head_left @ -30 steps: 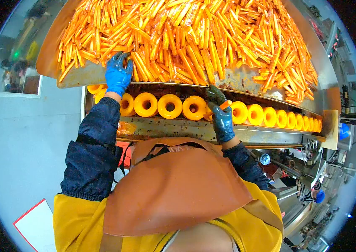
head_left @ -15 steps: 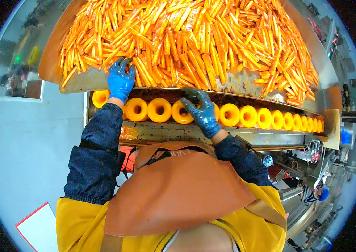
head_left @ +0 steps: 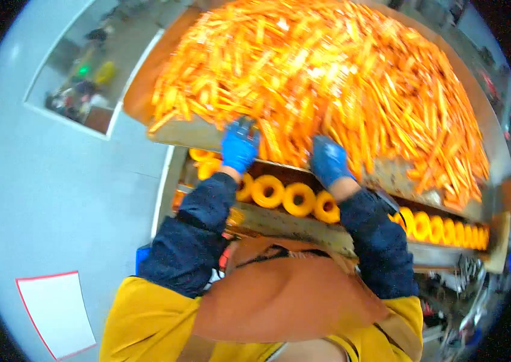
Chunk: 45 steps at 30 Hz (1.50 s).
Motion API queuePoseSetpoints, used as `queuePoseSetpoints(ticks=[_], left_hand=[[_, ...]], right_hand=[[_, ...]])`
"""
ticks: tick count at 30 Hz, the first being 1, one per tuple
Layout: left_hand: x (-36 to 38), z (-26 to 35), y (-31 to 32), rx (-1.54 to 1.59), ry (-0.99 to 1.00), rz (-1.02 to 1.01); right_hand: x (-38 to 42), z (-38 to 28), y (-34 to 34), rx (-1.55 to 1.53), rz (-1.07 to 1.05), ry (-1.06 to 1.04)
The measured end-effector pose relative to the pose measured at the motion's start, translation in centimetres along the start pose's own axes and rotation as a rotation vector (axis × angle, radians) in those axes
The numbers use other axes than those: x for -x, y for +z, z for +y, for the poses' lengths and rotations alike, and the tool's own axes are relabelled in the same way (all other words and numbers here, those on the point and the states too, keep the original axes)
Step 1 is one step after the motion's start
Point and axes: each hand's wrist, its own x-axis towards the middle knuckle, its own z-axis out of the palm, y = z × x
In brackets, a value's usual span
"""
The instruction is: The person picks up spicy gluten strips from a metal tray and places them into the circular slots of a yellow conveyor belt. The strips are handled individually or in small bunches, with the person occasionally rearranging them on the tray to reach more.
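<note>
A large pile of glossy orange food sticks lies on a metal tray, blurred by motion. My left hand, in a blue glove, rests at the pile's near edge with its fingers stretched forward against the sticks. To its right, my right hand, gloved too, has its fingers extended onto the sticks at the tray's front edge. Some sticks lie between the two hands. Both fingertips are darkened and partly smeared. Just below the hands runs a row of yellow hollow rings.
The tray's raised side wall stands at the left. A metal ledge runs between the rings and my brown apron. A white sheet with a red border is at lower left. Blurred equipment stands at right.
The view has turned and shifted, so the tray appears farther right. My right hand has gone from above the rings up to the sticks. My left hand stays at the pile's edge.
</note>
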Motion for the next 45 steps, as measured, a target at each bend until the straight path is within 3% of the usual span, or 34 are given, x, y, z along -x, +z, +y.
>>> queuePoseSetpoints(ticks=[2, 6, 8, 9, 14, 16, 17, 22, 24, 26, 28, 29, 32, 34, 36, 38, 39, 41, 45], left_hand=[[-0.6, 1.3, -1.3, -0.004, -0.103, -0.071], [-0.6, 1.3, -1.7, 0.028, -0.128, -0.09], [-0.5, 1.2, -1.5, 0.038, -0.127, -0.096], [-0.5, 1.2, -1.4, 0.037, -0.129, -0.098], [-0.6, 1.5, -1.9, 0.048, -0.111, -0.051], [-0.5, 0.9, -1.3, 0.036, -0.097, -0.048], [-0.3, 0.5, -1.0, -0.024, -0.068, -0.049], [-0.1, 0.1, -0.1, 0.03, 0.03, 0.004], [-0.1, -0.3, 0.5, 0.043, 0.008, 0.013], [0.0, -0.2, 0.5, 0.05, -0.022, -0.005], [0.0, -0.3, 0.4, 0.035, -0.051, -0.017], [0.0, -0.3, 0.4, 0.032, -0.064, -0.028], [0.0, -0.1, 0.3, 0.026, -0.103, -0.063], [-0.1, -0.2, 0.2, 0.034, -0.098, -0.056], [-0.1, -0.3, 0.4, 0.001, -0.079, -0.054], [-0.1, -0.4, 0.5, 0.022, -0.097, -0.064], [-0.2, -0.4, 0.5, 0.025, -0.094, -0.066], [-0.1, -0.3, 0.5, 0.02, -0.095, -0.06], [-0.2, -0.3, 0.3, 0.036, -0.075, -0.069]], right_hand=[[0.4, -1.2, -1.7, 0.19, -0.035, 0.02], [-0.7, -1.4, -0.7, 0.303, -0.016, -0.045], [-2.1, -1.3, -1.3, 0.287, -0.369, 0.106], [-2.8, -1.8, -2.5, 0.287, -0.44, 0.146], [-0.6, 0.0, -2.0, 0.245, -0.266, -0.023], [0.0, 0.1, -1.9, 0.029, -0.14, -0.068], [0.0, 0.6, -2.3, 0.116, -0.142, -0.241], [-2.2, 1.1, -4.2, 0.194, -0.509, -0.062], [-1.2, 2.3, -4.8, 0.117, -0.414, -0.057], [-0.2, 2.0, -7.4, 0.008, -0.332, 0.089], [1.4, 2.6, -8.8, -0.151, -0.104, 0.218], [3.1, 2.7, -9.8, -0.387, 0.143, 0.138], [8.7, 4.1, -10.5, -0.978, 0.287, 0.377], [12.4, 2.8, -10.6, -1.132, 0.421, 0.443], [15.4, 3.5, -9.1, -1.186, 0.303, 0.57], [18.4, 6.3, -5.9, -0.807, 0.129, 0.766], [19.0, 6.1, -5.7, -0.807, 0.132, 0.77], [19.6, 5.4, -5.2, -1.004, 0.395, 0.75], [17.6, 3.2, -5.5, -1.139, 0.37, 0.703]])
